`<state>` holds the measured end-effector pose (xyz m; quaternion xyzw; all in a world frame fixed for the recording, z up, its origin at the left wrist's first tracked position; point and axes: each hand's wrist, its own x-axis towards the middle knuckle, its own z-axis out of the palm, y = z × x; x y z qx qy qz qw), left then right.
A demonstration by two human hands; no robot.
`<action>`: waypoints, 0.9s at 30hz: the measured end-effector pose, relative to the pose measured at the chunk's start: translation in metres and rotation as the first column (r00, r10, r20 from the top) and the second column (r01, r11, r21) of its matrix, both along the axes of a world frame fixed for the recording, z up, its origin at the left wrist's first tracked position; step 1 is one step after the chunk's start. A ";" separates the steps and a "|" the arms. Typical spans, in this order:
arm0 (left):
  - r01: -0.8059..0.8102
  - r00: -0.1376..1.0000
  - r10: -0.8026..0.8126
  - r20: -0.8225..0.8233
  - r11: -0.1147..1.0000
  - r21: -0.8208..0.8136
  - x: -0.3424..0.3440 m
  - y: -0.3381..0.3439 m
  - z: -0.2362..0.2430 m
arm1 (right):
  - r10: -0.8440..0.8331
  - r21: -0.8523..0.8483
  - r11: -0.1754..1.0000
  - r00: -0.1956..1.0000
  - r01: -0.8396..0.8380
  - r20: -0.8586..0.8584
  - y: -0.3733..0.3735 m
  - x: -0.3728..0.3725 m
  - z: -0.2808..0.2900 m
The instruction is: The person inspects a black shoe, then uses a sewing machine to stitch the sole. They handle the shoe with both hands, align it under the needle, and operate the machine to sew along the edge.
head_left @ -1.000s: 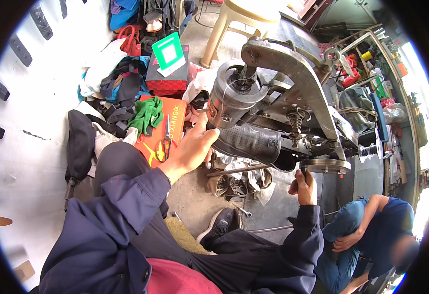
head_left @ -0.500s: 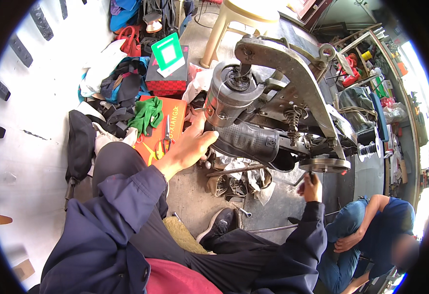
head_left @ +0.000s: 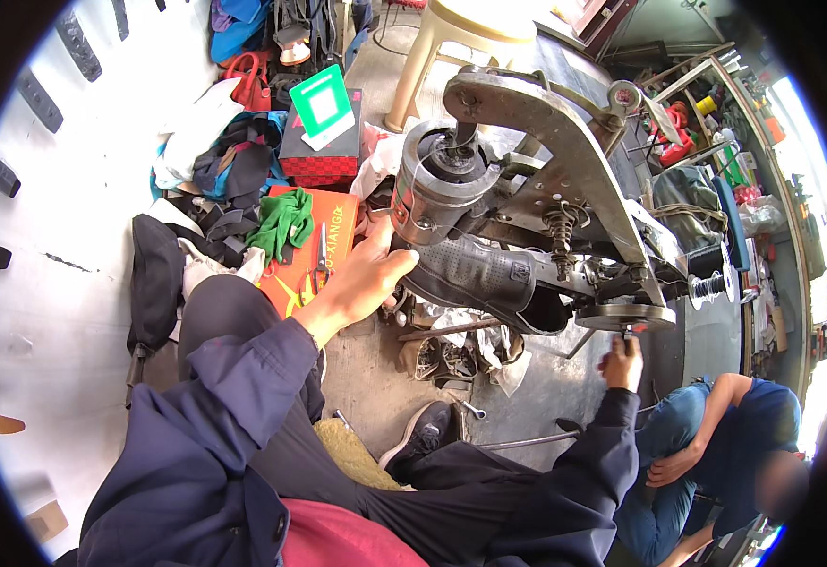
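Observation:
A black shoe (head_left: 477, 276) with a perforated upper sits under the head of a metal shoe-sewing machine (head_left: 574, 151). My left hand (head_left: 361, 281) grips the shoe's toe end, with the thumb on top, just below the machine's round cylinder (head_left: 440, 184). The shoe's opening points right, toward a flat handwheel (head_left: 612, 317). Under that wheel, my right hand (head_left: 621, 363) is closed around its crank handle, which is mostly hidden by the fingers. A spool of thread (head_left: 711, 288) is mounted at the machine's right.
Scissors (head_left: 322, 255) and a green cloth (head_left: 284, 225) lie on an orange box (head_left: 338, 213) at left. Behind stand a dark shoebox (head_left: 323, 151) and a cream stool (head_left: 423, 57). A person (head_left: 725, 454) crouches at lower right, near cluttered shelves (head_left: 763, 170).
My right hand has swung to the right with the crank, and the handwheel has turned. The machine's top lever has shifted slightly left. My left hand and the shoe have barely moved.

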<state>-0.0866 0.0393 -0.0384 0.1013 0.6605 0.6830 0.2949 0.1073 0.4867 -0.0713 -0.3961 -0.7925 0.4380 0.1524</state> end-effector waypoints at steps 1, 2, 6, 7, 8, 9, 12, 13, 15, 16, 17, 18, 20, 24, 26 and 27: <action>-0.012 1.000 0.012 0.003 1.000 -0.002 0.000 0.000 0.000 | -0.003 -0.061 0.998 0.994 0.010 0.113 -0.017 -0.003 -0.010; -0.010 1.000 0.010 0.000 1.000 -0.007 0.000 0.000 -0.001 | 0.123 -0.175 0.979 0.988 -0.105 0.091 -0.035 -0.006 -0.012; 0.024 1.000 -0.024 -0.010 0.999 -0.027 -0.002 -0.002 -0.002 | 0.331 -0.122 0.928 0.930 -0.351 -0.158 -0.079 -0.010 0.031; 0.022 1.000 -0.023 -0.006 0.999 -0.027 -0.003 -0.002 -0.003 | 0.331 0.011 0.942 0.918 -0.337 -0.221 -0.072 -0.004 0.051; 0.022 1.000 -0.022 -0.001 0.999 -0.026 -0.004 -0.003 -0.004 | 0.234 0.007 0.970 0.916 -0.245 -0.327 -0.063 -0.004 0.063; 0.032 0.999 -0.032 0.003 0.999 -0.025 -0.004 -0.003 -0.005 | 0.211 0.111 0.976 0.928 -0.185 -0.307 -0.046 0.000 0.076; 0.061 0.998 -0.061 0.006 0.998 -0.017 -0.010 -0.005 -0.008 | 0.042 0.132 0.991 0.959 -0.004 -0.279 0.002 0.007 0.069; 0.073 0.997 -0.072 0.009 0.997 -0.022 -0.011 -0.005 -0.009 | -0.064 0.075 0.994 0.971 0.083 -0.228 0.013 0.009 0.056; 0.075 0.997 -0.075 0.007 0.997 -0.022 -0.011 -0.007 -0.009 | -0.121 0.026 0.992 0.990 0.123 -0.070 0.021 0.009 0.022; 0.066 0.998 -0.066 0.002 0.998 -0.016 -0.010 -0.007 -0.009 | -0.014 -0.027 1.000 1.000 0.013 -0.026 0.016 0.008 0.005; 0.058 0.998 -0.058 0.002 0.998 -0.007 -0.009 -0.006 -0.009 | -0.030 -0.052 0.998 0.994 0.036 0.109 0.005 0.008 -0.009; 0.050 0.999 -0.050 0.003 0.999 0.002 -0.008 -0.006 -0.008 | 0.092 -0.182 0.980 0.994 -0.079 0.064 -0.009 0.005 -0.017; 0.033 0.999 -0.033 0.013 0.999 0.012 -0.008 -0.006 -0.006 | 0.211 -0.264 0.946 0.976 -0.190 0.052 -0.042 -0.005 -0.023; 0.025 1.000 -0.025 0.004 1.000 -0.015 -0.006 -0.005 -0.001 | 0.239 -0.165 0.952 0.963 -0.258 -0.126 -0.076 -0.011 0.022; 0.044 0.999 -0.044 0.002 0.998 -0.046 -0.008 -0.006 0.000 | 0.165 -0.096 0.976 0.950 -0.196 -0.265 -0.071 -0.006 0.051; 0.063 0.998 -0.063 -0.011 0.997 -0.036 -0.008 -0.007 0.000 | 0.127 -0.048 0.987 0.936 -0.151 -0.330 -0.062 -0.005 0.065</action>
